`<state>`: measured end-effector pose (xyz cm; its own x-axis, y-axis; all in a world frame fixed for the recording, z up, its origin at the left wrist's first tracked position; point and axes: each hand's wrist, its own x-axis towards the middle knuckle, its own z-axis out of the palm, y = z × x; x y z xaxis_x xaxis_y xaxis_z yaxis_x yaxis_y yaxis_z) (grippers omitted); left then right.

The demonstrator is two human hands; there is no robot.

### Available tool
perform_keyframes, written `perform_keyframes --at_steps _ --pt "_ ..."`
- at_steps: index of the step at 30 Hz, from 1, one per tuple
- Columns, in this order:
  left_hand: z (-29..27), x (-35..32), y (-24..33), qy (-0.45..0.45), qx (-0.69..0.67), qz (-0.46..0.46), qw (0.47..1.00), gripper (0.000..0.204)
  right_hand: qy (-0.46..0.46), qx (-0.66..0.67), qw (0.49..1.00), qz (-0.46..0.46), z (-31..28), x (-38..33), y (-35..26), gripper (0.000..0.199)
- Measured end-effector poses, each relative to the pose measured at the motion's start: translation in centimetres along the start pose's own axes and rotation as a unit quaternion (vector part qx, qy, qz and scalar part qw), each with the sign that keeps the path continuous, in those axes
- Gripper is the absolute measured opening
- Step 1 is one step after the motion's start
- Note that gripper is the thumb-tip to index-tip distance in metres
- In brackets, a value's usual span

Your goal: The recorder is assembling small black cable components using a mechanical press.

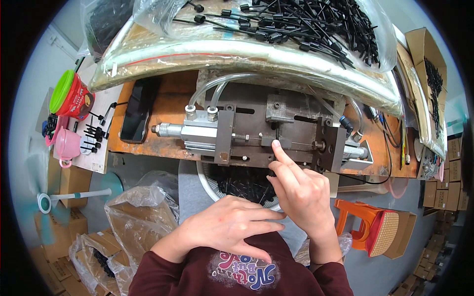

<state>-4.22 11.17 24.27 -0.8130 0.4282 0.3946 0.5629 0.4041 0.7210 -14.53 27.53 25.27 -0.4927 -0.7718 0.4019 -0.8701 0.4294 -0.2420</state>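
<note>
My right hand (302,195) reaches over the metal clamping fixture (239,140), index finger pointed at its middle. That fingertip touches the small dark block at the centre, where a thin black rod (277,130) runs up to the upper block. The other right fingers are curled in; a dark bit shows beside them, mostly hidden. My left hand (229,223) hovers in front of my body, fingers stretched toward the right wrist, holding nothing. Below the fixture, a white basket (203,183) contains many black parts, partly covered by my hands.
Behind the fixture, a plastic-covered board (237,56) bears a heap of black stemmed parts (296,22). A phone (139,111) lies left on the wooden bench (170,101). Clear air hoses (217,81) arch over the fixture. An orange stool (358,222) and a fan (44,202) stand on opposite sides.
</note>
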Motion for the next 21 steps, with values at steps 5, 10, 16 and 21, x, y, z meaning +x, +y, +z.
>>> perform_keyframes --at_steps 5,10,16,21 --pt "-0.3 0.0 0.0 0.016 0.024 0.002 1.000 0.049 -0.032 0.010 0.999 -0.003 -2.1 1.3 -0.3 0.026" --pt "0.1 -0.8 -0.1 0.033 0.017 -0.003 0.999 0.047 0.099 0.036 0.994 -0.022 -4.3 7.5 2.4 0.033" --pt "1.0 -0.6 0.7 0.049 -0.005 0.029 0.998 0.043 0.089 -0.184 0.975 -0.089 -6.4 17.8 8.0 0.047" --pt "0.9 -1.0 1.0 0.037 -0.013 0.005 0.999 0.038 -0.079 -0.199 0.977 0.011 -4.0 23.7 8.2 0.053"
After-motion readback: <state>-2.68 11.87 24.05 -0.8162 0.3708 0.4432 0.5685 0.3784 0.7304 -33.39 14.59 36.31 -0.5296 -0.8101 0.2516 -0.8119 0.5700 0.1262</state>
